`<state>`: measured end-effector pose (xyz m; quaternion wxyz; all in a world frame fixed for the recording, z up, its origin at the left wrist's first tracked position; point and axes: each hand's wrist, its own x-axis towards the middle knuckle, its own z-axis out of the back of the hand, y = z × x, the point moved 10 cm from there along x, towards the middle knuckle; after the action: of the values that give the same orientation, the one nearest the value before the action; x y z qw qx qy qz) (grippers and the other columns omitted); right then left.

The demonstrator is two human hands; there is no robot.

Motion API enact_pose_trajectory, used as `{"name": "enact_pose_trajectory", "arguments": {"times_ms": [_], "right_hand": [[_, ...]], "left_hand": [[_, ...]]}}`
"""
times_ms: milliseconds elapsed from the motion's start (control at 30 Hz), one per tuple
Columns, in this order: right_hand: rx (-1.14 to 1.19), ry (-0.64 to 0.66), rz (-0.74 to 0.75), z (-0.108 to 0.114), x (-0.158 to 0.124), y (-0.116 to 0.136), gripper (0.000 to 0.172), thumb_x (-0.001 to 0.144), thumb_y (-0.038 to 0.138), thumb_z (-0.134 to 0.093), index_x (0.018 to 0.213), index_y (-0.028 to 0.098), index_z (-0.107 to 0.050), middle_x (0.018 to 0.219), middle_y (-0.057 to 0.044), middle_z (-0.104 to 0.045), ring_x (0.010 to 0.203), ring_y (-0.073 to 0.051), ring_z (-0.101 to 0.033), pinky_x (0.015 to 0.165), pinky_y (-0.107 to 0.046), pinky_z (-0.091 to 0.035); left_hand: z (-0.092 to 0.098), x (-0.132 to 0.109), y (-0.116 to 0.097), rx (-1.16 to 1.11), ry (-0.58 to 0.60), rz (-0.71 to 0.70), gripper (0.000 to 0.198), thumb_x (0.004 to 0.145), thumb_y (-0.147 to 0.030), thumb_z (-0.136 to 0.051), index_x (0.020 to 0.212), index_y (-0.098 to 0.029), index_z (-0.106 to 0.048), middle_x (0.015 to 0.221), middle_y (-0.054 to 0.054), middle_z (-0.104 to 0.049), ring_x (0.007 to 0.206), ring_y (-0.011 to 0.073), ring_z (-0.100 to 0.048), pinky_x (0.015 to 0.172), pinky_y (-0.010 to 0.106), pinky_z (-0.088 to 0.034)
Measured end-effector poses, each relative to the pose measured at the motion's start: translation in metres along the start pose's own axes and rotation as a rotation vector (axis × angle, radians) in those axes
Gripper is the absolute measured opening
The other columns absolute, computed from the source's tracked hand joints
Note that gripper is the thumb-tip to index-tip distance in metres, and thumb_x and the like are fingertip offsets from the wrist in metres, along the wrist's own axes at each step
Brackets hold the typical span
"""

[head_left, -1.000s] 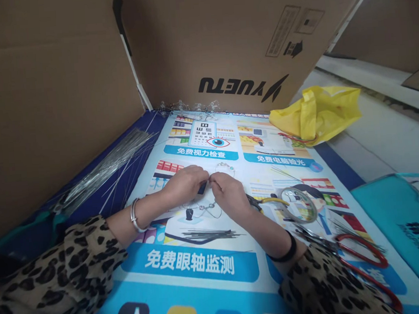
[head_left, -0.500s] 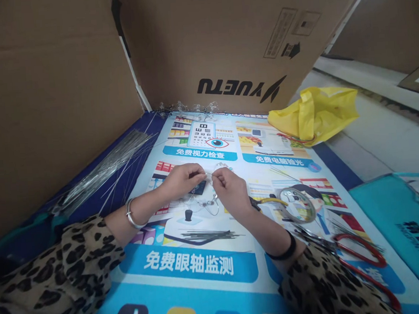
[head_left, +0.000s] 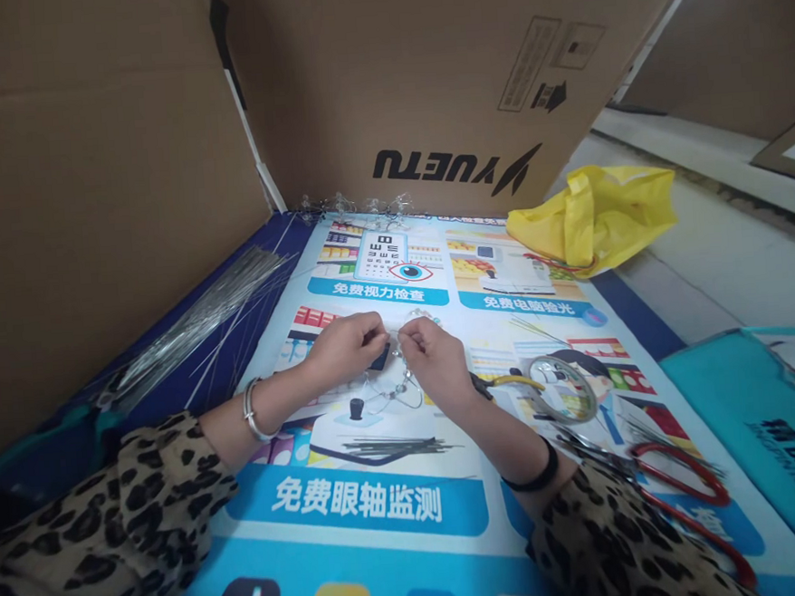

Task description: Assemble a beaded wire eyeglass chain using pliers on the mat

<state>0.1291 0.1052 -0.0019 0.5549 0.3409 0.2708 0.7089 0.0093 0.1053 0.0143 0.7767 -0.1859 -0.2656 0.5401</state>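
Note:
My left hand (head_left: 347, 345) and my right hand (head_left: 435, 361) meet fingertip to fingertip over a printed blue poster (head_left: 385, 508). Both are closed in a pinch on a thin wire piece with small beads (head_left: 396, 382) that loops down between them. A short pile of dark cut wires (head_left: 391, 445) lies just in front of my hands. Both sleeves are leopard print, with a silver bangle on the left wrist and a black band on the right.
A bundle of long silver wires (head_left: 201, 319) lies at the left beside a cardboard wall. A large cardboard box (head_left: 451, 85) stands behind. A yellow plastic bag (head_left: 592, 216), pliers (head_left: 505, 383), a clear ring (head_left: 567, 388) and red-handled scissors (head_left: 684, 496) lie at the right.
My hands stayed pinched together in nearly the same place. The wire loop between them has shifted slightly as my fingers worked it.

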Motion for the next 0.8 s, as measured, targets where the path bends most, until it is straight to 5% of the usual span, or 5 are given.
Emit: {"name": "enact_pose_trajectory", "arguments": {"times_ms": [200, 333, 433, 567, 800], "right_hand": [[0.059, -0.081, 0.018, 0.008, -0.002, 0.002, 0.020, 0.080, 0.029, -0.044, 0.093, 0.021, -0.058, 0.085, -0.001, -0.064, 0.067, -0.012, -0.056, 0.065, -0.025, -0.044], [0.071, -0.139, 0.047, 0.014, -0.005, 0.004, 0.019, 0.078, 0.027, -0.046, 0.090, 0.020, -0.060, 0.083, -0.001, -0.064, 0.065, -0.012, -0.055, 0.064, -0.025, -0.044], [0.127, -0.159, 0.040, 0.016, -0.007, 0.000, 0.018, 0.079, 0.028, -0.047, 0.090, 0.021, -0.059, 0.081, -0.001, -0.063, 0.063, -0.012, -0.054, 0.062, -0.026, -0.045], [0.128, -0.169, 0.065, 0.020, -0.008, 0.002, 0.018, 0.079, 0.027, -0.047, 0.090, 0.021, -0.060, 0.082, -0.001, -0.063, 0.066, -0.012, -0.055, 0.063, -0.026, -0.045], [0.010, -0.153, 0.229, 0.027, -0.016, 0.026, 0.017, 0.080, 0.019, -0.046, 0.088, 0.021, -0.061, 0.084, -0.001, -0.061, 0.076, -0.014, -0.055, 0.069, -0.027, -0.045]], "left_hand": [[0.026, 0.002, 0.041, -0.018, -0.219, 0.214, 0.010, 0.077, -0.025, -0.047, 0.078, -0.019, -0.055, 0.065, -0.003, -0.057, 0.060, 0.0128, -0.051, 0.055, 0.024, -0.036], [0.057, 0.005, 0.054, -0.064, -0.435, 0.178, 0.020, 0.074, -0.022, -0.051, 0.094, -0.016, -0.053, 0.093, 0.004, -0.058, 0.081, 0.0156, -0.055, 0.071, 0.027, -0.044], [0.069, 0.007, 0.053, -0.083, -0.467, 0.128, 0.020, 0.077, -0.018, -0.047, 0.095, -0.016, -0.055, 0.101, 0.006, -0.058, 0.094, 0.0175, -0.055, 0.079, 0.030, -0.045], [0.054, 0.012, 0.039, -0.023, -0.301, 0.023, 0.024, 0.082, -0.021, -0.044, 0.102, -0.018, -0.057, 0.107, 0.005, -0.062, 0.101, 0.0183, -0.056, 0.089, 0.033, -0.043], [-0.016, -0.001, -0.003, 0.285, 0.199, -0.291, 0.041, 0.089, -0.038, -0.039, 0.129, -0.027, -0.044, 0.138, 0.003, -0.042, 0.130, 0.0238, -0.031, 0.105, 0.042, -0.026]]}}
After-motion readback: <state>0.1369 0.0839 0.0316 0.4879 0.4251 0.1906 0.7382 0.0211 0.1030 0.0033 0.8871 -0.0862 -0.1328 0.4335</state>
